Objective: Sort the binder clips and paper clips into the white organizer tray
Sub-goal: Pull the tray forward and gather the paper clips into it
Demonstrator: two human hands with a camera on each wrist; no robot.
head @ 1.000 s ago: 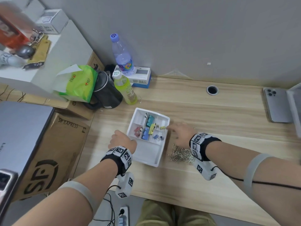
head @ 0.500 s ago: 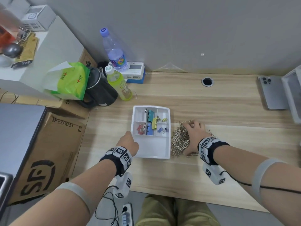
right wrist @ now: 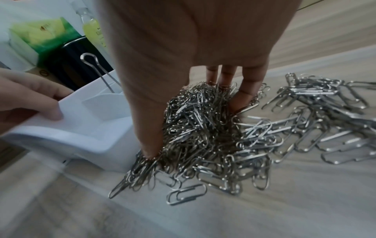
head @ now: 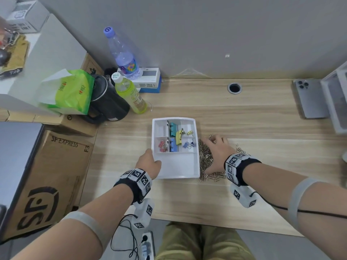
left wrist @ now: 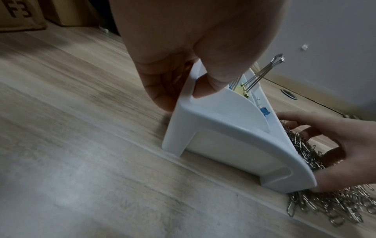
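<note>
Tray point(head: 196, 147) — bottles point(head: 131, 94), kettle point(head: 107, 102) behind

tray point(head: 196, 167): smooth matt white plastic | paper clips point(right wrist: 205, 122): shiny silver wire, heaped between thumb and fingers | desk point(head: 244, 113): matt wood grain

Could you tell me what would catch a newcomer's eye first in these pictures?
Probably the big heap of silver metal paper clips on the wooden desk, gathered by the right hand against the right wall of the white plastic organizer tray. Next, the colourful binder clips in the tray's far compartments, and the left hand gripping its near left rim.
</note>
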